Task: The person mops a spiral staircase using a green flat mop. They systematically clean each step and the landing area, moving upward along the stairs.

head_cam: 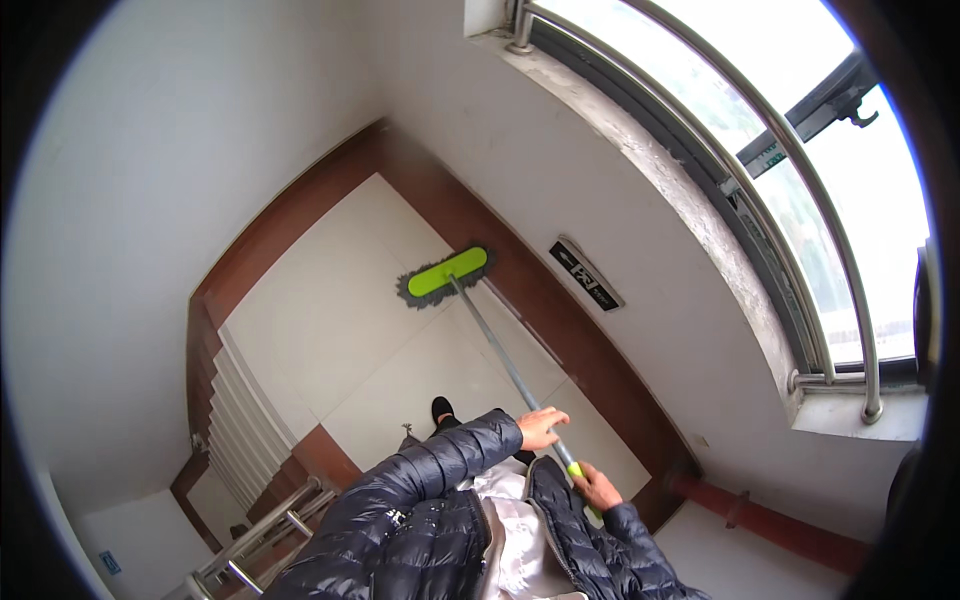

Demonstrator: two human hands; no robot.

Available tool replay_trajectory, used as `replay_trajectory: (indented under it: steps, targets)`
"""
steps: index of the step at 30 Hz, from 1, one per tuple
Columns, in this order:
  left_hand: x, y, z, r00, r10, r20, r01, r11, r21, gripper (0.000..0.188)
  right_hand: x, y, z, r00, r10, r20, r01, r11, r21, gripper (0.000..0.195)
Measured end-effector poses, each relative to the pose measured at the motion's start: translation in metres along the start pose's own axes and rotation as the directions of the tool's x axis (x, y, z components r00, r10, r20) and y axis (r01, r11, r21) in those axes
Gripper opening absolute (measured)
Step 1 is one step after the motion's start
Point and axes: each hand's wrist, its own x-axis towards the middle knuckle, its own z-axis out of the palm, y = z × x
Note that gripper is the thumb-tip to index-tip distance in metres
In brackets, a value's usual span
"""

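Observation:
I hold a dust mop with a lime-green plate point(448, 272) and a grey fringed pad point(433, 298). Its pole point(501, 355) slants down from my body to the mop head, which lies on the pale tiled floor point(352, 300) near the right-hand wall. My left hand point(541, 429) is around the upper pole, with some fingers loosely extended. Lower in the picture, my right hand point(598, 487) grips the pole's green handle end point(575, 470). One black shoe point(442, 409) shows beyond my left sleeve.
Stairs point(240, 427) descend at left beside a stainless-steel handrail point(255, 540). Brown border tiles point(480, 210) run along the walls. A exit sign point(586, 274) is on the right wall, below a window with metal bars point(787, 142). A red pipe point(780, 517) runs at lower right.

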Motion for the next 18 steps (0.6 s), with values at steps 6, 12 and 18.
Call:
replay_trajectory:
  steps: [6, 12, 18]
  targets:
    - [0.02, 0.007, -0.001, 0.948, 0.081, 0.307, -0.152, 0.965, 0.214, 0.059, -0.048, 0.008, 0.001, 0.995, 0.053, -0.086, -0.042, 0.991, 0.124, 0.054]
    - [0.07, -0.011, -0.043, 0.909, -0.077, 0.41, -0.096, 0.918, 0.385, 0.066, 0.039, -0.015, -0.043, 0.978, -0.179, -0.108, 0.171, 0.982, -0.078, 0.045]
    - [0.118, -0.055, -0.114, 0.987, -0.156, -0.03, 0.142, 0.782, 0.607, 0.067, 0.175, -0.119, -0.103, 0.973, -0.223, 0.058, 0.221, 0.975, 0.029, 0.04]
